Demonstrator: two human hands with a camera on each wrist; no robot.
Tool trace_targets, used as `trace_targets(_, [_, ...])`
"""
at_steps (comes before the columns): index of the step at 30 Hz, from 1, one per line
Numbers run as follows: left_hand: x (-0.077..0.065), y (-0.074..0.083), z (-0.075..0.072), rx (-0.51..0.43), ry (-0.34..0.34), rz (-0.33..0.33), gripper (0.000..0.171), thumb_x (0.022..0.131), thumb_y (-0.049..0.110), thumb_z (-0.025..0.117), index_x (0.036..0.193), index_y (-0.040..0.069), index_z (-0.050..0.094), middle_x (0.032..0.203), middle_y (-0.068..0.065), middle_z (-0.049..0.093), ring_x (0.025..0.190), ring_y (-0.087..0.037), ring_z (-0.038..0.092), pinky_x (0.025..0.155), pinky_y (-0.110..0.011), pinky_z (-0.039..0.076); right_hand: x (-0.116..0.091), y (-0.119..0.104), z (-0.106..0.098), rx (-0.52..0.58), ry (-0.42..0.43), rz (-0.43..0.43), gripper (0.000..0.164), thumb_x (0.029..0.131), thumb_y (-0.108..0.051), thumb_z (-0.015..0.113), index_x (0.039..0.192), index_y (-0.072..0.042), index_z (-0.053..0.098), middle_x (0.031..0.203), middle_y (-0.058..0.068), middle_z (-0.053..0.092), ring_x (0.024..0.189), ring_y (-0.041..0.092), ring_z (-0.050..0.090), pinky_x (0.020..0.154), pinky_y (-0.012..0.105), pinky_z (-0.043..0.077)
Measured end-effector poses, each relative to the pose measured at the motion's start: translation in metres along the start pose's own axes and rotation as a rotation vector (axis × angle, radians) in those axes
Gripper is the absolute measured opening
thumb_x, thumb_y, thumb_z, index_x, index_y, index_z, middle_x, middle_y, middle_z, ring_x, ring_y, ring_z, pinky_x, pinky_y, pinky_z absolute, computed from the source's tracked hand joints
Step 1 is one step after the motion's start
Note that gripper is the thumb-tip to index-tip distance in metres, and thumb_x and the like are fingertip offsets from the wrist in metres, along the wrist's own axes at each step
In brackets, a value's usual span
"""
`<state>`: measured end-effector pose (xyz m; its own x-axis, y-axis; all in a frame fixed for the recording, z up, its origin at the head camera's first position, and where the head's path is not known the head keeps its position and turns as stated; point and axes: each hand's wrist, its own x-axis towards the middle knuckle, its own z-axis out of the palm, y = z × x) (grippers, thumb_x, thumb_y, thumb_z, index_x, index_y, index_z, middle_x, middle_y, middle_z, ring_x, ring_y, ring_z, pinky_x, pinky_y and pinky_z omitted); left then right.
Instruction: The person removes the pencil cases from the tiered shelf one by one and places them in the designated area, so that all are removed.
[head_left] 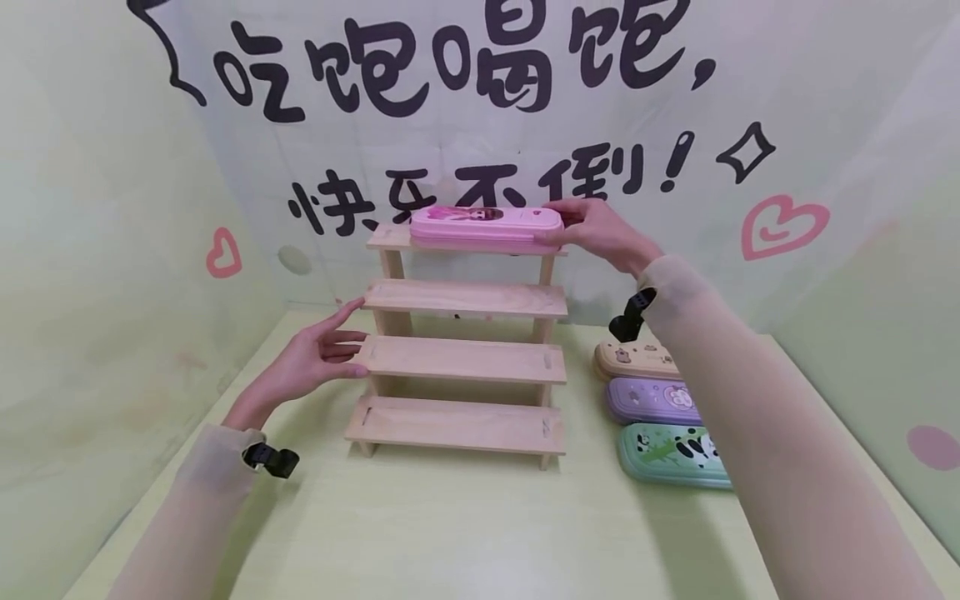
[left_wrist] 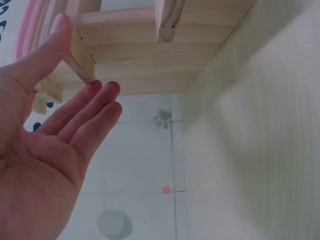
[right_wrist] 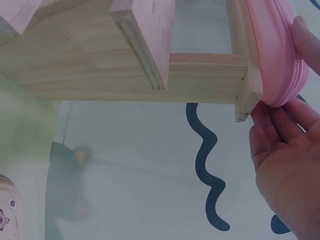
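A four-tiered wooden rack (head_left: 465, 357) stands on the table. On its top tier lies a pink zippered pencil case (head_left: 487, 225) with a cartoon figure on its lid. My right hand (head_left: 596, 229) grips the right end of this case; in the right wrist view the thumb is beside the zipper (right_wrist: 296, 75) and the fingers reach around the case's end. My left hand (head_left: 318, 354) is at the rack's left side, fingers nearly straight. In the left wrist view its thumb and fingertips meet the ends of the shelf boards (left_wrist: 82, 55).
Right of the rack, partly behind my right forearm, lie a beige case (head_left: 633, 360), a purple case (head_left: 648, 400) and a green panda case (head_left: 671, 454). A printed wall cloth (head_left: 480, 133) with large black characters hangs behind the rack. Side walls enclose the pale table (head_left: 420, 525).
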<state>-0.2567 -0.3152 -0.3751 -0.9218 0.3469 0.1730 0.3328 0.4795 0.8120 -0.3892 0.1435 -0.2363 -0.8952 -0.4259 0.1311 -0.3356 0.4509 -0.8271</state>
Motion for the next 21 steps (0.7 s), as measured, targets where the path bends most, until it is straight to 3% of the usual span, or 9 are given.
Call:
trace_targets(8, [0.001,-0.001,0.001,0.015,0.001,0.015,0.108,0.087,0.014,0.089,0.169,0.037,0.023,0.145,-0.027,0.058,0.129,-0.043,0.062,0.102,-0.048,0.054,-0.008,0.005,-0.001,0.035,0.055,-0.025,0.062,0.093,-0.021,0.082,0.148,-0.003,0.060,0.127,0.013,0.067,0.111,0.023,0.057,0.096,0.032,0.047])
trace_targets(13, [0.003,-0.001,0.001,0.007,-0.001,0.020,0.108,0.087,0.014,0.089,0.169,0.037,0.023,0.145,-0.027,0.058,0.129,-0.043,0.061,0.104,-0.054,0.051,-0.017,0.005,-0.003,0.047,0.066,-0.027,0.058,0.093,-0.018,0.082,0.145,-0.002,0.062,0.122,0.011,0.070,0.106,0.021,0.060,0.095,0.032,0.049])
trace_targets(21, [0.002,-0.002,0.002,0.007,0.005,0.024,0.108,0.087,0.013,0.089,0.169,0.035,0.023,0.145,-0.029,0.058,0.129,-0.043,0.062,0.103,-0.051,0.053,-0.032,0.008,-0.004,0.054,0.087,-0.046,0.059,0.093,-0.015,0.082,0.146,-0.001,0.061,0.120,0.012,0.071,0.103,0.020,0.063,0.089,0.025,0.053])
